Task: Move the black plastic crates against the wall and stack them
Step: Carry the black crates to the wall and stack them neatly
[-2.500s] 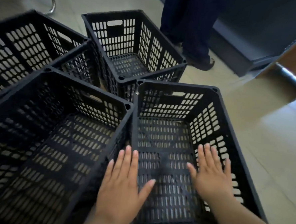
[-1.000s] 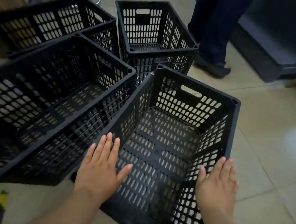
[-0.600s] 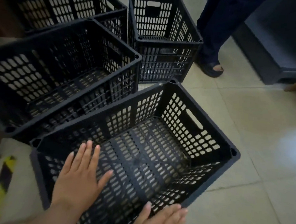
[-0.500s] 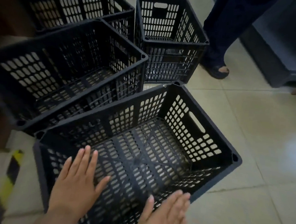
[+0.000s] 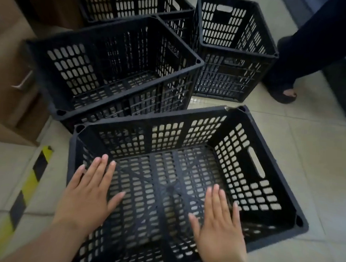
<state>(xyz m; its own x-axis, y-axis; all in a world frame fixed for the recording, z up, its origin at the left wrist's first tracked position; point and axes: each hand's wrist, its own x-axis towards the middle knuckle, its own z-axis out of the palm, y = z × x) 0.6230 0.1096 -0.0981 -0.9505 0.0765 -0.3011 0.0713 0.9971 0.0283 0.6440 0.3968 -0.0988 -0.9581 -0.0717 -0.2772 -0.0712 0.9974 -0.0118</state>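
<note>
Black plastic crates on a tiled floor, the nearest one under two flat, spread hands.

Head view: the nearest crate [image 5: 185, 172] sits on the tiled floor [image 5: 317, 180], angled, its far rim just beside a second crate [image 5: 115, 70]; a third crate [image 5: 233, 53] and a fourth crate [image 5: 131, 4] stand beyond. The left hand [image 5: 89, 194] and right hand [image 5: 219, 224] hover flat above it, fingers wide, gripping nothing. All four are open-topped with perforated walls, slotted bases and cut-out handles. Judged risks: a push could jam the rims together corner to corner, or drive a crate toward the bystander's foot [image 5: 283, 95]; fingers could also catch in the slots.
</note>
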